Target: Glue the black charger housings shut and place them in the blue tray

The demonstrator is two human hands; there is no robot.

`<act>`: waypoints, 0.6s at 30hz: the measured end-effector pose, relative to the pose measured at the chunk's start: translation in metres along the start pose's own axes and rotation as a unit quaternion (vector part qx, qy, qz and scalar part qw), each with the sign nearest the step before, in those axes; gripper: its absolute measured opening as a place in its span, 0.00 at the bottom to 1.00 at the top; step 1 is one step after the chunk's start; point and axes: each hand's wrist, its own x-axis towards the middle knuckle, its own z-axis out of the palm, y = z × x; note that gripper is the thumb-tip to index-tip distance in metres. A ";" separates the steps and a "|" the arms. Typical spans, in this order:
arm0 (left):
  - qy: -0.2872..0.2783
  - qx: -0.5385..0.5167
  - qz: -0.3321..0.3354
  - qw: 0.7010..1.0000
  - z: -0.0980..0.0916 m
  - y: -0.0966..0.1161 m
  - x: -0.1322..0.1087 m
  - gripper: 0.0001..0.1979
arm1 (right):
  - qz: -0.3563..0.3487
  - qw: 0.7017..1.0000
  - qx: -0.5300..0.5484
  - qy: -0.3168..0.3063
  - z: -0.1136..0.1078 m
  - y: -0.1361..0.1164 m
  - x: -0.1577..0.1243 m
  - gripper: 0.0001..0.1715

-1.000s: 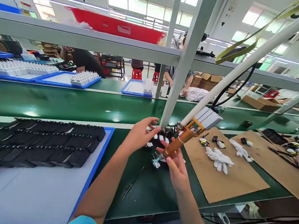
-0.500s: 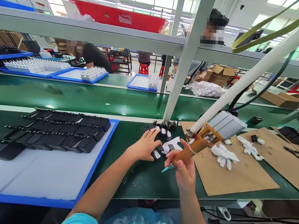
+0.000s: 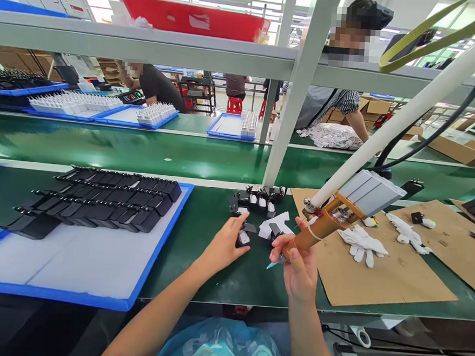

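Observation:
My left hand point(image 3: 223, 246) rests on the green bench with thumb and fingers around a small black part point(image 3: 243, 238) with a white face. In my right hand point(image 3: 300, 269) is a copper-coloured cylindrical tool point(image 3: 309, 236) with a light-blue pointed tip point(image 3: 271, 265). The tip points down and left, a short way from the part. Behind my left hand stand several similar black-and-white parts point(image 3: 260, 202). Between the hands and slightly beyond them lie a crumpled white paper point(image 3: 270, 227) and another black piece point(image 3: 275, 232), partly behind my right fingers.
A blue-rimmed tray point(image 3: 157, 248) holds rows of black housings point(image 3: 110, 197) at left. At right, white gloves point(image 3: 363, 244) lie on brown cardboard point(image 3: 347, 286). A white pole point(image 3: 392, 115) slants down to the tool. A metal post point(image 3: 284, 121) rises ahead; co-workers are beyond.
My left hand has drawn back toward me from the rear group of parts and closed around the near black part. The tool stays in my right hand. The view has shifted slightly.

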 end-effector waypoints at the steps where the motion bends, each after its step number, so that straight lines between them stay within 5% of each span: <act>1: 0.013 -0.005 -0.013 1.000 -0.011 -0.002 -0.007 0.43 | -0.001 1.000 -0.001 0.000 0.000 0.000 0.000 0.27; 7: 0.021 0.010 -0.117 0.993 -0.055 -0.027 -0.056 0.41 | 0.001 1.000 0.006 -0.001 0.000 -0.002 -0.004 0.28; 11: -0.007 -0.009 -0.129 0.992 -0.046 -0.037 -0.068 0.41 | 0.001 1.000 0.008 -0.005 0.002 -0.003 -0.005 0.29; 18: -0.054 -0.054 -0.067 0.995 -0.021 -0.021 -0.042 0.43 | 0.004 1.000 -0.002 0.010 0.009 -0.004 -0.003 0.30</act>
